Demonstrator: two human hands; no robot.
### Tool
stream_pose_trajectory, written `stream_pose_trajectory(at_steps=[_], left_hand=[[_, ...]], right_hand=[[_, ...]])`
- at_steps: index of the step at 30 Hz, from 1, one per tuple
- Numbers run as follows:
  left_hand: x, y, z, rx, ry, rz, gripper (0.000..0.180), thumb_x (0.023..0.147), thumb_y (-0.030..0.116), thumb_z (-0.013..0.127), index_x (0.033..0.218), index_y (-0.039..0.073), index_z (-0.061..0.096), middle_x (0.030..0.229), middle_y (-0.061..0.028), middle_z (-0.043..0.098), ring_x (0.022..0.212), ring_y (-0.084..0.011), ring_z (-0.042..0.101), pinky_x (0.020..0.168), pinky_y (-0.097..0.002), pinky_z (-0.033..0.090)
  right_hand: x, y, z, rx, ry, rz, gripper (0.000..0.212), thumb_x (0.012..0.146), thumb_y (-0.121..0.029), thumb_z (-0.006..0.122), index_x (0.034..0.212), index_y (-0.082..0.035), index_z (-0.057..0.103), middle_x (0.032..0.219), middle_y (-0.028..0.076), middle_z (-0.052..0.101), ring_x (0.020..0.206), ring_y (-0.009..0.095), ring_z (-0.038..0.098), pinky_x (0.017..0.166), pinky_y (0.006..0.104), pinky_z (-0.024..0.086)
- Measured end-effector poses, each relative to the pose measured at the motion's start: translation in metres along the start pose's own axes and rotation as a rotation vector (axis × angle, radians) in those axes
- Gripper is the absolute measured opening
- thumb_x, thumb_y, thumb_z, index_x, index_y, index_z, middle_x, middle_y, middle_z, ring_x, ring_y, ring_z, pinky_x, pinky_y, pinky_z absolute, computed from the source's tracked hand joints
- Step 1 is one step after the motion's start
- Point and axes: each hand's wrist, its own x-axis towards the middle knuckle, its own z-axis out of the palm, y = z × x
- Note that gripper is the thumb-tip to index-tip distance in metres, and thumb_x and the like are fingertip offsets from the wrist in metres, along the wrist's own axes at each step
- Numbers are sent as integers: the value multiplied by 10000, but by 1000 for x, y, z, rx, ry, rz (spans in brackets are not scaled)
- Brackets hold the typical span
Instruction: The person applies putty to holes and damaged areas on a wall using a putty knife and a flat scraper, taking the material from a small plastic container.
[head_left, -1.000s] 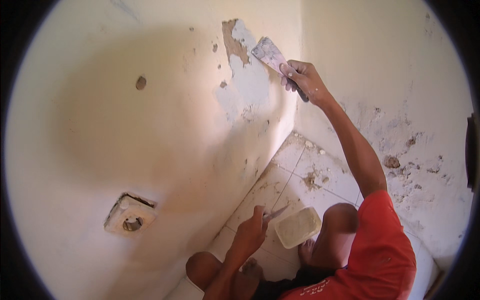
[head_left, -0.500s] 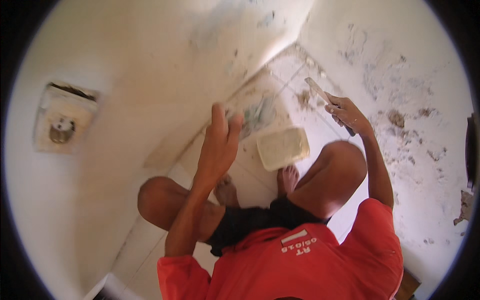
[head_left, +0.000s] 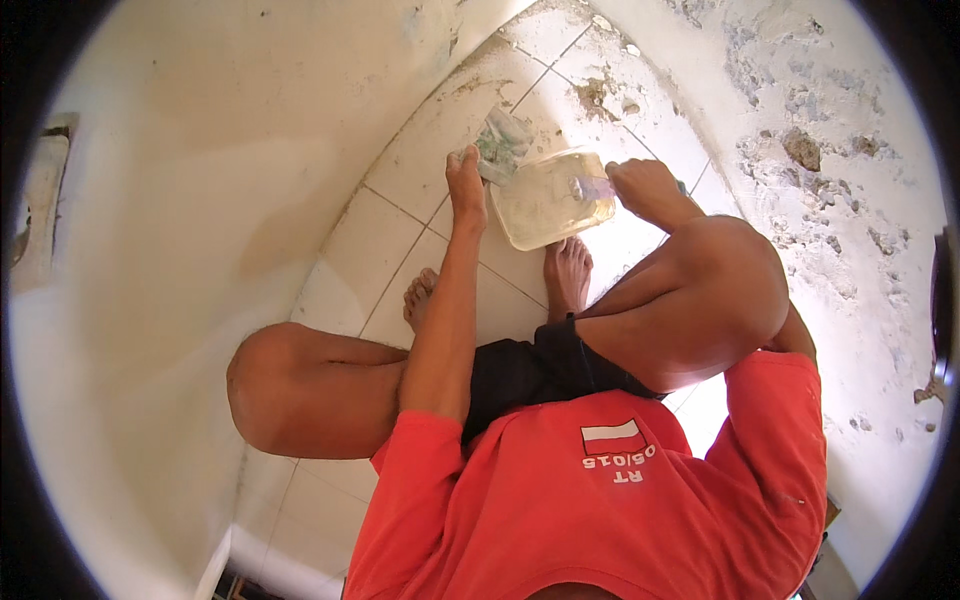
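We see the right hand [head_left: 645,188] closed around a scraper [head_left: 596,188], with its flat blade inside a pale tub [head_left: 555,239]. We think it is held low and flat like this so the blade fits down over the pale stuff in there. The left hand [head_left: 467,180] is closed too, gripping a wide, flat blade [head_left: 503,142] smeared grey and green. It is close to the tub's far left corner, but we cannot quite tell if it touches the rim. The tub is in front of the bare feet [head_left: 567,275] and between the hands, likely so both can get to it. The knees [head_left: 745,275] are spread wide, which leaves room for the arms. Further out we see white floor tiles [head_left: 390,212] with bits of dirt, a left wall [head_left: 250,170] and a chipped right wall [head_left: 845,190]. We spot no label on the tub. The red shirt [head_left: 520,490] has white writing and a small red-and-white box on it, upside down to us
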Motion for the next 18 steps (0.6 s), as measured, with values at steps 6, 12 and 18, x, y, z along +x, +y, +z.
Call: stream_pose_trajectory(at_steps=[6,12,18], left_hand=[[-4,-21,13,-208,163,98,331,988,244,485,1148,-45,468,1101,-151,558,961,-213,581,848,-334,497],[9,-41,8,-73,344,221,361,976,275,472,1100,-65,479,1059,-174,551,943,-262,558,863,-385,459],[-9,-39,34,53,384,265,388,970,284,464,1066,-91,477,1033,-243,555,946,-332,560,876,-422,437]], right_hand=[[21,-11,-9,-211,-100,-198,78,790,-51,614,793,-24,687,837,183,698,793,317,700,646,423,557],[37,-43,-66,-210,-385,-99,100,762,-5,591,718,23,677,751,194,691,722,333,697,593,424,559],[40,-47,-24,-241,-159,-90,114,775,-28,601,742,14,702,726,194,682,711,312,704,584,418,560]])
